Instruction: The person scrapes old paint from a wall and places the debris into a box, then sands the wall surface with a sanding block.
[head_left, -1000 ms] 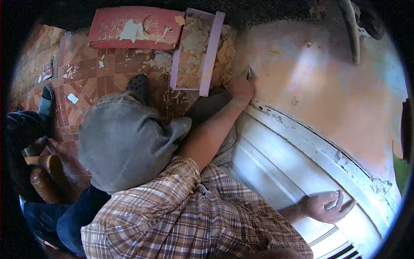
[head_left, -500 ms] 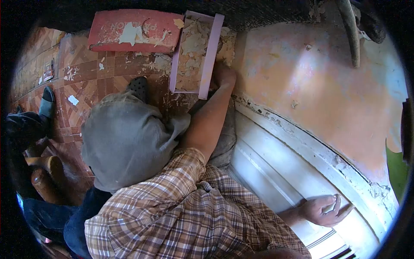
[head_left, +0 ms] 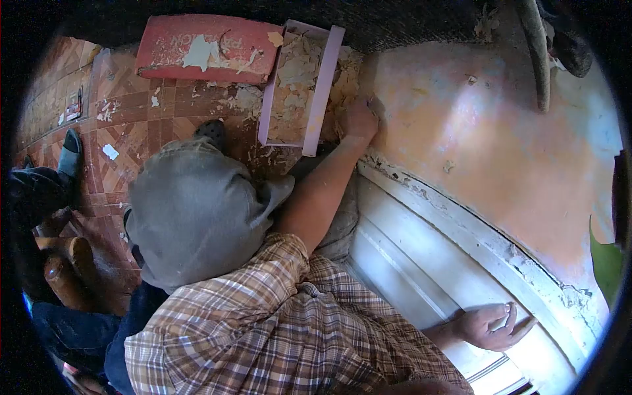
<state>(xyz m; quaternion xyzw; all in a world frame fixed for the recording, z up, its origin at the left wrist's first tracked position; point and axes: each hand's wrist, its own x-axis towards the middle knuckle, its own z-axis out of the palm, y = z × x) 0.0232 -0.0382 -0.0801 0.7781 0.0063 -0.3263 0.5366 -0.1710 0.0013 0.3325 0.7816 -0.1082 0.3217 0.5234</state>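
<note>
My left hand (head_left: 359, 122) reaches past the shoebox-like pink box (head_left: 322, 92) to the foot of the peeling wall (head_left: 447, 131). Its fingers are curled in a fist; a small dark bit shows at its far side, but I cannot make out what it grips. Paint flakes (head_left: 345, 76) lie between the box and the wall. My right hand (head_left: 494, 327) rests by the white panel (head_left: 421, 243) low on the right, palm turned up, fingers loosely bent and apart, holding nothing visible. A grey-trousered knee (head_left: 197, 210) hides part of the floor.
A red lid (head_left: 204, 49) with torn white paper leans beside the box, which holds many flakes. Scraps litter the patterned floor (head_left: 125, 145). Another person's foot (head_left: 70, 158) and wooden chair parts (head_left: 72, 270) are at left. A pole (head_left: 536, 59) hangs at upper right.
My left hand has shifted right, away from the box and closer against the wall. My right hand stays in nearly the same place.
</note>
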